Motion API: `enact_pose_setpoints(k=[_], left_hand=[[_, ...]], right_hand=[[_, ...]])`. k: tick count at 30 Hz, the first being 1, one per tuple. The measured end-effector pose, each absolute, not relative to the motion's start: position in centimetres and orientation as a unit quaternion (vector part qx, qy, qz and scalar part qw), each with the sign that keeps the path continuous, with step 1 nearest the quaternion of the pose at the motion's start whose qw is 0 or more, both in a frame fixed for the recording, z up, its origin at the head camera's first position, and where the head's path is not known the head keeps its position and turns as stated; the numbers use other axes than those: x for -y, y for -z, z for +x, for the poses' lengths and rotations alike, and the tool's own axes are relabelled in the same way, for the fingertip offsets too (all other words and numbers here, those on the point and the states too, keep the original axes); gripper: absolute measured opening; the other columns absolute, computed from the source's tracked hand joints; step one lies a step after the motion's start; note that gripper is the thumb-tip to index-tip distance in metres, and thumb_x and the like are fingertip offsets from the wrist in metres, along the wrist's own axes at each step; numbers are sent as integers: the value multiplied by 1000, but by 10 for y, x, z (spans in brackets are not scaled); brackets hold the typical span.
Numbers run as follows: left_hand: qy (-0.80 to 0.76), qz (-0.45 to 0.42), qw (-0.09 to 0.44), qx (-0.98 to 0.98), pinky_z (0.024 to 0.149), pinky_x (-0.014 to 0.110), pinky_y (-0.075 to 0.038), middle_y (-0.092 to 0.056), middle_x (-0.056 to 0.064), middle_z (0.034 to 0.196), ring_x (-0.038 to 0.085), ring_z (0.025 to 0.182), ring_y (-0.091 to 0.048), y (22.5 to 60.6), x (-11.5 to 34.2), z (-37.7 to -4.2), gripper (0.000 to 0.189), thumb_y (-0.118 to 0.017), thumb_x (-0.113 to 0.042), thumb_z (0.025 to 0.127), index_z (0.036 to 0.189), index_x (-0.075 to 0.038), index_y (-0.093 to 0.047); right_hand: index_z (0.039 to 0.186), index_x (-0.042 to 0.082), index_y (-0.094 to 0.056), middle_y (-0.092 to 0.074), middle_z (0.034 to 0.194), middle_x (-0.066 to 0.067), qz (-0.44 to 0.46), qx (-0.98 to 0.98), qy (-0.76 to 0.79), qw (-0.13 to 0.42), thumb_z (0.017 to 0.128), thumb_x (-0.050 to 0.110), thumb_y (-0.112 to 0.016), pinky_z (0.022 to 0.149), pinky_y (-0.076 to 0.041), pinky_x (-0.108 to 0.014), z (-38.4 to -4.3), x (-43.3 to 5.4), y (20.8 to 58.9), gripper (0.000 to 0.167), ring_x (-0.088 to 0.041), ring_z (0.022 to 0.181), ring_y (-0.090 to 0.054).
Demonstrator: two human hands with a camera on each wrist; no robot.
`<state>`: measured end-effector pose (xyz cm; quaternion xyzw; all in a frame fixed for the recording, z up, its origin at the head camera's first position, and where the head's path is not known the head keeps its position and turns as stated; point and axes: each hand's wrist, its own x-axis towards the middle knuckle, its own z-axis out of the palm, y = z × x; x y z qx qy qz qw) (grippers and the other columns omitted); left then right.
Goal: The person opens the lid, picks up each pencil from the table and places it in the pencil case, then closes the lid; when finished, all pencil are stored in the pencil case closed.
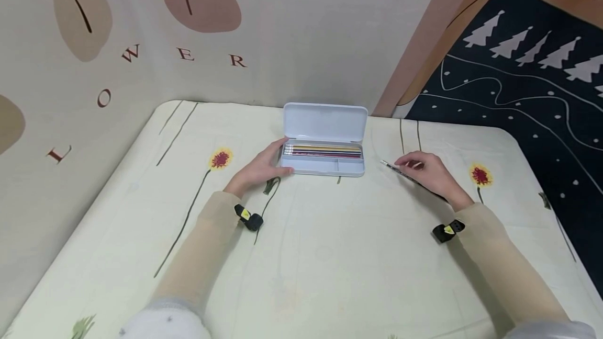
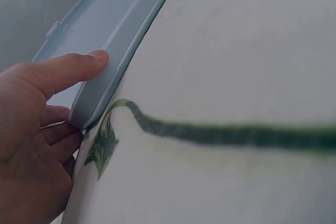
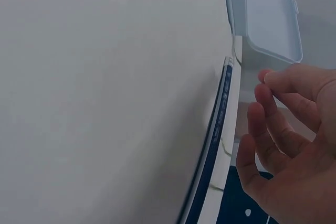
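Observation:
A pale blue pencil case (image 1: 308, 165) stands with its lid (image 1: 325, 122) raised at the back of the table. Several pencils (image 1: 325, 151) lie side by side in its rear compartment. My left hand (image 1: 261, 171) grips the left end of the case, its thumb against the front wall (image 2: 100, 85) and the other fingers round the end. To the right of the case, my right hand (image 1: 426, 171) hovers beside a dark pencil (image 3: 215, 129) with pale printing and a silvery end. Its thumb and index fingertips come together, apart from the pencil, and the other fingers are loosely bent.
A pale cloth with printed flowers (image 1: 480, 174) covers the table (image 1: 320, 255). Behind the case rises a light fabric wall (image 1: 320, 41) with printed letters. Dark fabric with white trees (image 1: 513, 88) hangs along the right side. Each wrist wears a small black camera (image 1: 254, 221).

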<state>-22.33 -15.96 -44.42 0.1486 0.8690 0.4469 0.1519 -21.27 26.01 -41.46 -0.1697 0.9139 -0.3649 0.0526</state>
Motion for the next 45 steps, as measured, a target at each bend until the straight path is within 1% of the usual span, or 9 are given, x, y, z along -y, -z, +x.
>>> enact_pose_setpoints(k=[5,12,20,26,30,33,36,39,45], left_hand=[[-446,149,152,-869,116,47,-12,-16,14,159,29,145,-11,445,160,-224,89,-71,-25,88,155,-9,-15],[-451,157,147,-867,116,46,-12,-17,14,158,29,145,-11,445,161,-224,89,-71,-23,88,155,-7,-15],[-448,156,147,-868,116,46,-11,-17,14,158,29,145,-11,445,161,-224,89,-71,-23,87,155,-8,-15],[-446,153,151,-869,116,46,-12,-16,13,159,27,145,-11,445,160,-224,89,-71,-25,88,155,-9,-15],[-447,149,153,-869,116,46,-12,-16,12,159,27,145,-11,445,160,-224,89,-71,-25,88,155,-10,-15],[-447,149,153,-869,116,47,-12,-16,12,159,28,145,-11,445,160,-224,89,-71,-24,87,155,-10,-15],[-450,149,153,-867,116,48,-11,-16,13,159,28,145,-10,445,159,-224,90,-72,-24,87,155,-10,-15],[-452,151,151,-866,116,47,-11,-17,13,159,28,145,-11,445,159,-224,89,-72,-23,87,155,-10,-16],[-449,150,148,-868,116,47,-12,-17,12,159,28,145,-11,445,160,-224,89,-72,-23,88,155,-10,-16]], right_hand=[[107,-3,-69,-64,105,-17,-167,-916,362,55,93,3,-61,73,-45,-17,-206,-267,416,17,-26,89,-56],[107,-3,-69,-64,100,-15,-164,-921,350,55,92,2,-63,70,-45,-16,-198,-278,418,17,-25,86,-54],[112,-2,-67,-63,105,-17,-141,-925,343,76,93,6,-63,69,-47,-16,-191,-290,418,21,-28,90,-56],[115,-3,-65,-62,108,-19,-128,-927,343,81,93,6,-63,70,-47,-17,-186,-300,419,23,-29,91,-56],[116,-4,-64,-65,107,-18,-136,-923,350,89,94,7,-63,70,-47,-16,-186,-306,422,25,-23,89,-57],[116,-5,-64,-66,102,-16,-141,-917,360,101,93,11,-65,69,-47,-17,-185,-310,424,28,-15,85,-57],[116,-6,-63,-65,98,-14,-141,-912,368,116,91,12,-68,67,-47,-18,-185,-313,425,31,-12,81,-56],[117,-7,-62,-62,96,-14,-139,-909,373,125,89,8,-69,65,-46,-19,-184,-314,425,32,-14,80,-54],[118,-6,-61,-59,96,-14,-132,-912,366,128,90,0,-64,59,-42,-22,-183,-309,424,29,-20,79,-48]])
